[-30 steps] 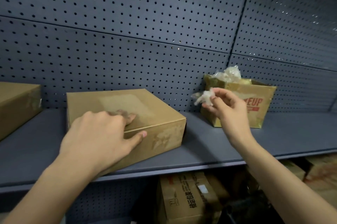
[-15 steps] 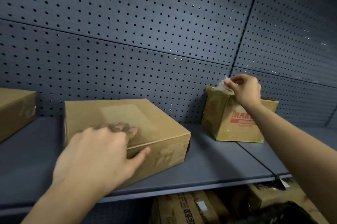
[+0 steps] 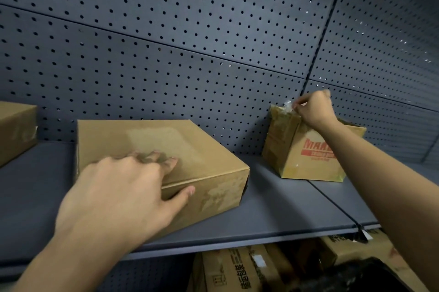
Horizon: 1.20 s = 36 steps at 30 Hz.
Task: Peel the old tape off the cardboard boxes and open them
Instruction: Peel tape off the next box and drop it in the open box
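Observation:
A flat closed cardboard box (image 3: 202,149) lies on the grey shelf (image 3: 280,211) at centre left, with pale patches where tape came off. My left hand (image 3: 123,194) rests spread on its near top edge, thumb on the front face. To the right stands an open-topped box with red lettering (image 3: 301,156). My right hand (image 3: 313,108) is over its top left corner, fingers pinched on a crumpled wad of clear tape (image 3: 288,105) at the rim.
A third cardboard box (image 3: 16,130) sits at the shelf's far left edge. Dark pegboard (image 3: 190,42) backs the shelf. Under the shelf lie more printed cartons (image 3: 237,270) and a dark object at lower right.
My right hand carried the tape wad from mid-air beside the flat box up and right to the open box's top. The left hand stayed on the flat box.

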Tool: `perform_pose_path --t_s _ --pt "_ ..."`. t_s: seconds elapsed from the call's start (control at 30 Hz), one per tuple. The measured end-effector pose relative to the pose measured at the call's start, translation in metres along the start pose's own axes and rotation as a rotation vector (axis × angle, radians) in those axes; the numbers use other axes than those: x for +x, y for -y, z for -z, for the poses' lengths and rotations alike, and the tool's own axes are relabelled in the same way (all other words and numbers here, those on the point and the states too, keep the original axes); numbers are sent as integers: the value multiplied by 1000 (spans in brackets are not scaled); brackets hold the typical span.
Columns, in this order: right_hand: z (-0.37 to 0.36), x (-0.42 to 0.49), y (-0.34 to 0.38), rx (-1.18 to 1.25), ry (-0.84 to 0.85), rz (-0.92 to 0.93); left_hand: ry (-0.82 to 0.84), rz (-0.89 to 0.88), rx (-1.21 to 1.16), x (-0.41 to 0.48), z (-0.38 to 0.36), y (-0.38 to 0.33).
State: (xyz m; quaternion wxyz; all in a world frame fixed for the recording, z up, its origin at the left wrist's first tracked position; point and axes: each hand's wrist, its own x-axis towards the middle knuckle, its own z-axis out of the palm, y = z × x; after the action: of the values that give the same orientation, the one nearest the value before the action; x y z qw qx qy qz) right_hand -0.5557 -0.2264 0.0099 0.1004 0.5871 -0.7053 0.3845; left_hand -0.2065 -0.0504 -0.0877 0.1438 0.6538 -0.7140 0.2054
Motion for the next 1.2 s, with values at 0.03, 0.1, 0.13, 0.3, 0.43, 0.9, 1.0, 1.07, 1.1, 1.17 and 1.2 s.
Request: perform_pose_path --t_s 0.03,0.1,0.13,0.3,0.43,0.9,1.0,1.07,1.1,1.17,1.2 --pt "1 0 0 -6 -6 -4 0 -5 1 -1 1 0" --pt "-2 2 1 -29 -20 4 7 5 -6 -1 3 1" --pt "-4 2 1 -50 -38 15 14 -1 -23 -2 7 1" --pt "-10 5 0 -254 -114 6 31 -61 -101 -8 16 1" --pt "-10 9 1 -304 -57 -17 22 -70 -95 -9 20 3" --pt "0 -26 -10 -78 -122 220 60 -114 -184 -4 21 10" --pt "3 -29 -11 -6 -116 182 69 -113 -185 -4 20 10" --pt "6 -27 -11 58 -125 143 75 -114 -180 -4 20 10" --pt "8 -25 -11 40 -137 153 76 -117 -178 -5 20 10" --pt "9 -23 -11 -35 -150 194 79 -121 -180 -6 21 11" --pt "9 -22 -11 -60 -154 220 83 -126 -177 -6 21 11"
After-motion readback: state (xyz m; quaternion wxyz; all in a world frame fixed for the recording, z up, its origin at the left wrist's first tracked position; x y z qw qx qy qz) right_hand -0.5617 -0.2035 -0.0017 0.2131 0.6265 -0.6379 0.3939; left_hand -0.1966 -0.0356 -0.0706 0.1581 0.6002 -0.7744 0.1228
